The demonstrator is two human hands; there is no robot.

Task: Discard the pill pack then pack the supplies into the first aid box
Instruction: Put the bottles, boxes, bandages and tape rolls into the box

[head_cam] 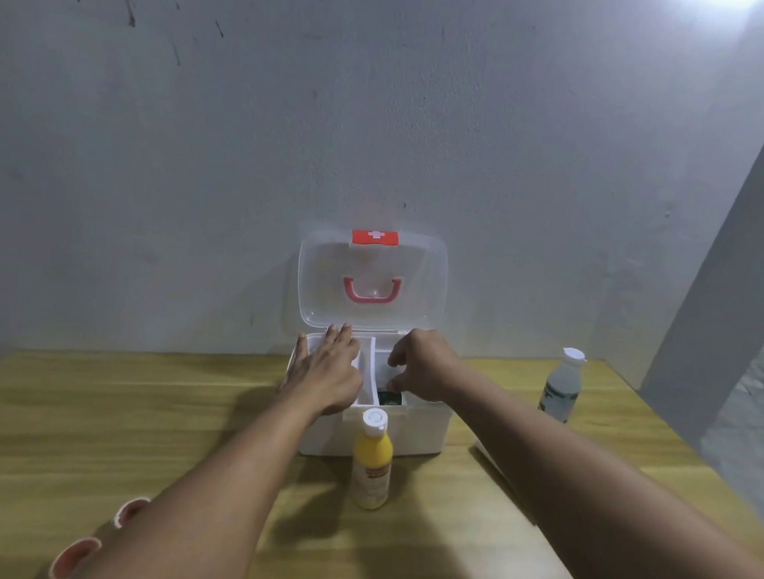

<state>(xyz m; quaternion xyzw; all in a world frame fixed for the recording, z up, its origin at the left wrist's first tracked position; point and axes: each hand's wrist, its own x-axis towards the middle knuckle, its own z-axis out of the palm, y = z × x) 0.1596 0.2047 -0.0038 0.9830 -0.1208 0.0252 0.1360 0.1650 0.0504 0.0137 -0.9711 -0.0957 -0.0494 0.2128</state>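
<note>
A white first aid box [415,429] stands open at the back of the wooden table, its clear lid [371,284] with a red handle leaning against the wall. My left hand [325,371] lies flat with fingers spread over the box's left compartment. My right hand [422,365] hovers over the right compartment, fingers curled down onto a small dark item [389,398] inside; I cannot tell whether it is gripped. A yellow bottle [372,462] with a white cap stands upright just in front of the box. No pill pack shows.
A clear bottle [562,385] with a white cap stands upright at the table's right rear. Two pink-rimmed rolls [75,557] lie at the near left under my forearm. The wall runs close behind the box. The table's right edge [722,476] drops off.
</note>
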